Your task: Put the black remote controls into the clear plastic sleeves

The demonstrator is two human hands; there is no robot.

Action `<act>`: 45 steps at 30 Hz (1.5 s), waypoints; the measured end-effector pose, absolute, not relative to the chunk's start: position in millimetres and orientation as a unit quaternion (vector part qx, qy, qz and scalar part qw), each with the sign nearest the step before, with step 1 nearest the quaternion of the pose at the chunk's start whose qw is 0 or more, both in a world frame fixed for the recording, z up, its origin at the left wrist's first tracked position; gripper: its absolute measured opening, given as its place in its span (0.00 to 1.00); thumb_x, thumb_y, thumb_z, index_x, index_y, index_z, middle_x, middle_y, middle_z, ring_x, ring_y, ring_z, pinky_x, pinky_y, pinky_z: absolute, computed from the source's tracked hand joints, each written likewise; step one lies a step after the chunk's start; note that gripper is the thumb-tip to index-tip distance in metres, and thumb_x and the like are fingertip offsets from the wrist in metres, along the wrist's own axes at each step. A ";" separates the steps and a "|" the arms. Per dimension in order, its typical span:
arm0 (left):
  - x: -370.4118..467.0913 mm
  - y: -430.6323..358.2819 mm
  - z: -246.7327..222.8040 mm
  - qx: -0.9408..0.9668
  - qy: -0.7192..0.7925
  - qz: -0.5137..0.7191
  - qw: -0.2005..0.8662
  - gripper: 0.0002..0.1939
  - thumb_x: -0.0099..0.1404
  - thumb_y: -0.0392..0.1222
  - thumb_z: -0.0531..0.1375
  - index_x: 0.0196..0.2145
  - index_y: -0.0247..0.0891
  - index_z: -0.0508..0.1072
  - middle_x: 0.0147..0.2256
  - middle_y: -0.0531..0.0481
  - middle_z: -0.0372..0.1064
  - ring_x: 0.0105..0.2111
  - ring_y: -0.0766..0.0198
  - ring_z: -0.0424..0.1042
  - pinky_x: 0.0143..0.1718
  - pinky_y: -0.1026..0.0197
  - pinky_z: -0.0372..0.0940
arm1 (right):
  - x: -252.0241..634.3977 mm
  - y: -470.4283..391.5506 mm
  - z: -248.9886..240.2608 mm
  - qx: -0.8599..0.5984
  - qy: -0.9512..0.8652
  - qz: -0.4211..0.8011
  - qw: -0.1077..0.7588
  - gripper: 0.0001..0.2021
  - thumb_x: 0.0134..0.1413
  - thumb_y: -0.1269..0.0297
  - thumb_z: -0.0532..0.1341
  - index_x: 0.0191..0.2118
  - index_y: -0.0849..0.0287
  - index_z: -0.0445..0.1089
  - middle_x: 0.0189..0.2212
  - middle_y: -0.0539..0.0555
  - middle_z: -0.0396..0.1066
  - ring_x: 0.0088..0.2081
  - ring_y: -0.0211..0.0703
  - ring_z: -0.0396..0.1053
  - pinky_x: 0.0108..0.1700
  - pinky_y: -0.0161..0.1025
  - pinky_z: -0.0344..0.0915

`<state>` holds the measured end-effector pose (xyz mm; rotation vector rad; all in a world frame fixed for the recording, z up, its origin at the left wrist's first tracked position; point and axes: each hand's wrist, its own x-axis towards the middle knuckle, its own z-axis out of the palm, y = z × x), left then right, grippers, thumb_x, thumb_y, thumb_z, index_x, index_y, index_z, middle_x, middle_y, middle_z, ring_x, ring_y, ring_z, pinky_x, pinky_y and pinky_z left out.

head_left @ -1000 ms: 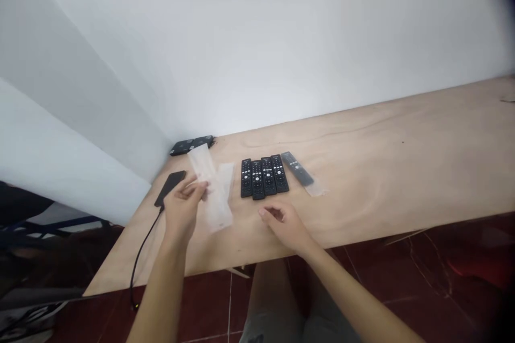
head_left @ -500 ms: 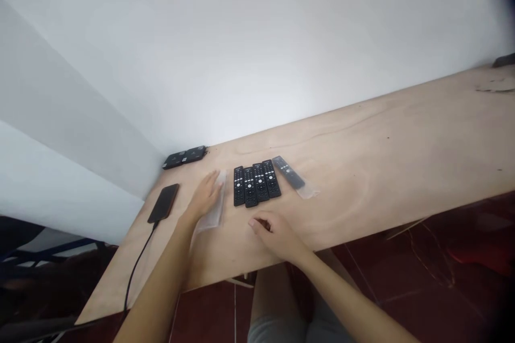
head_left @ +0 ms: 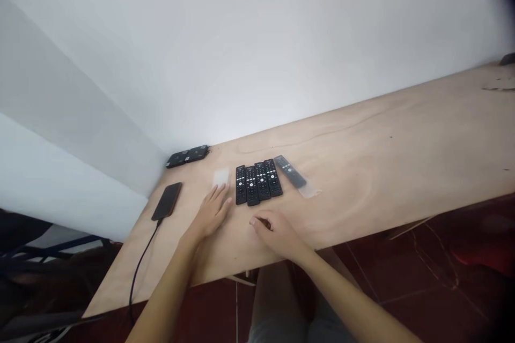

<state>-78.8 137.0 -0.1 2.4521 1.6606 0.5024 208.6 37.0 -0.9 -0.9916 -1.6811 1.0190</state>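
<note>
My left hand point(head_left: 210, 211) lies flat with its fingers apart over a translucent plastic sleeve point(head_left: 221, 177), whose upper end shows beyond the fingertips. Several black remotes point(head_left: 251, 185) lie side by side, just right of that hand. Below them my right hand point(head_left: 277, 230) rests on the table with its fingers curled and thumb near the forefinger; whether anything is inside the curl is hidden. Another remote point(head_left: 290, 171) lies slanted to the right of the row, inside a clear sleeve point(head_left: 310, 189) that extends past its lower end.
On the wooden table point(head_left: 362, 155), a phone point(head_left: 167, 201) with a black cable point(head_left: 140, 260) lies at the left. Two flat black boxes point(head_left: 187, 156) sit at the back left against the white wall point(head_left: 257, 53). The table's front edge is close to my forearms.
My left hand has slid down towards me over the plastic sleeve, uncovering its upper end; less of the sleeve shows below. My right hand has stayed in place. The view has shifted slightly.
</note>
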 end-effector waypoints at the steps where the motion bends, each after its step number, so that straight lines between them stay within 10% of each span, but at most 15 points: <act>1: -76.7 133.1 -0.6 0.816 0.550 0.167 0.066 0.33 0.80 0.61 0.50 0.73 0.41 0.66 0.74 0.40 0.60 0.77 0.40 0.52 0.76 0.34 0.49 | 208.7 38.1 -2.0 -0.411 -0.682 0.399 0.454 0.13 0.73 0.63 0.59 0.34 0.55 0.74 0.31 0.49 0.74 0.34 0.44 0.70 0.36 0.39 0.65; 9: -21.5 80.7 23.9 0.823 0.483 0.297 -0.009 0.21 0.81 0.47 0.54 0.66 0.45 0.72 0.64 0.38 0.69 0.65 0.44 0.65 0.69 0.37 0.58 | 272.8 82.9 -1.1 -0.608 -0.649 0.140 0.436 0.21 0.72 0.61 0.61 0.65 0.56 0.72 0.64 0.70 0.66 0.63 0.71 0.62 0.67 0.68 0.56; 15: 27.6 47.0 10.6 0.854 0.418 0.308 0.028 0.17 0.79 0.38 0.56 0.63 0.42 0.73 0.59 0.38 0.70 0.61 0.45 0.67 0.65 0.40 0.63 | 343.2 88.2 -9.7 -0.607 -0.692 0.112 0.374 0.16 0.67 0.71 0.61 0.57 0.57 0.78 0.56 0.65 0.76 0.55 0.62 0.72 0.63 0.60 0.66; 23: 33.0 37.7 10.4 0.874 0.374 0.299 0.082 0.24 0.78 0.40 0.61 0.68 0.42 0.66 0.57 0.39 0.73 0.59 0.46 0.70 0.62 0.40 0.69 | 470.0 12.4 -11.5 -0.496 -0.714 0.339 0.359 0.11 0.67 0.53 0.69 0.52 0.47 0.83 0.66 0.57 0.71 0.68 0.61 0.68 0.72 0.57 0.64; 30: 35.3 37.6 14.8 0.897 0.325 0.275 0.117 0.34 0.71 0.50 0.71 0.69 0.45 0.69 0.62 0.40 0.74 0.64 0.44 0.69 0.67 0.38 0.66 | 385.4 22.1 6.0 -0.366 -0.753 0.436 0.330 0.09 0.68 0.60 0.69 0.50 0.45 0.85 0.62 0.57 0.74 0.67 0.58 0.69 0.71 0.59 0.65; 35: 15.1 32.5 5.5 0.876 0.354 0.271 0.185 0.22 0.74 0.46 0.69 0.63 0.47 0.74 0.58 0.43 0.78 0.59 0.49 0.74 0.62 0.43 0.71 | 333.7 37.4 4.0 -0.331 -0.766 0.456 0.311 0.13 0.63 0.66 0.72 0.51 0.44 0.86 0.61 0.55 0.76 0.63 0.58 0.72 0.68 0.56 0.68; 41: -1.4 23.2 2.9 0.835 0.425 0.303 0.174 0.25 0.76 0.42 0.65 0.68 0.49 0.70 0.59 0.42 0.73 0.59 0.48 0.73 0.61 0.43 0.72 | 360.6 41.2 -4.1 -0.480 -0.673 0.393 0.401 0.11 0.65 0.57 0.69 0.49 0.52 0.85 0.50 0.57 0.83 0.46 0.53 0.79 0.50 0.50 0.76; 45: -0.5 24.5 2.7 0.830 0.427 0.319 0.162 0.26 0.77 0.41 0.64 0.69 0.49 0.68 0.61 0.41 0.71 0.61 0.48 0.72 0.63 0.42 0.70 | 363.7 37.9 1.7 -0.467 -0.668 0.382 0.436 0.11 0.68 0.53 0.68 0.46 0.52 0.84 0.50 0.58 0.82 0.52 0.55 0.77 0.57 0.52 0.73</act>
